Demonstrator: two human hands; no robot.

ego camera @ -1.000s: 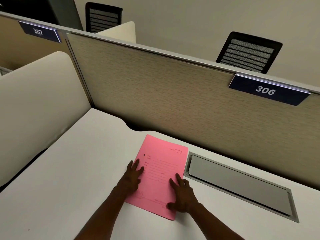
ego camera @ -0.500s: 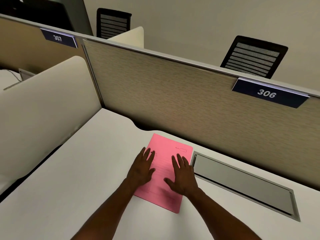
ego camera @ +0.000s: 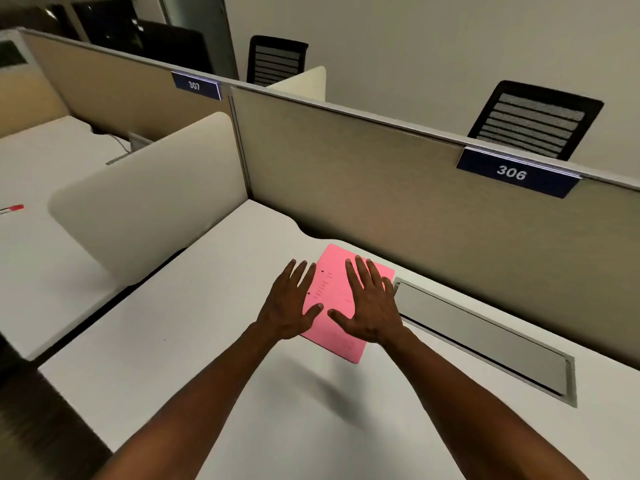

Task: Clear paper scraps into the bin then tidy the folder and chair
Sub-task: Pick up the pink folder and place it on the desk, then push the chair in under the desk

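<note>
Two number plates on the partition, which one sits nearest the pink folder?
The 306 plate, clipped to the partition's top edge right of the pink folder. The 307 plate hangs further along to the left, above the neighbouring desk.

Bare desk (ego camera: pixel 180 341) lies left of the folder (ego camera: pixel 337 289) — partition (ego camera: pixel 398 216) walls off the back, side screen (ego camera: pixel 145 199) the left.

Head view, down over desk (ego camera: pixel 166 341)

"306" on dark plate (ego camera: pixel 515 173), partition up-right of hands; "307" plate (ego camera: pixel 196 85) far up-left. Folder (ego camera: pixel 334 289) print unreadable.
</note>
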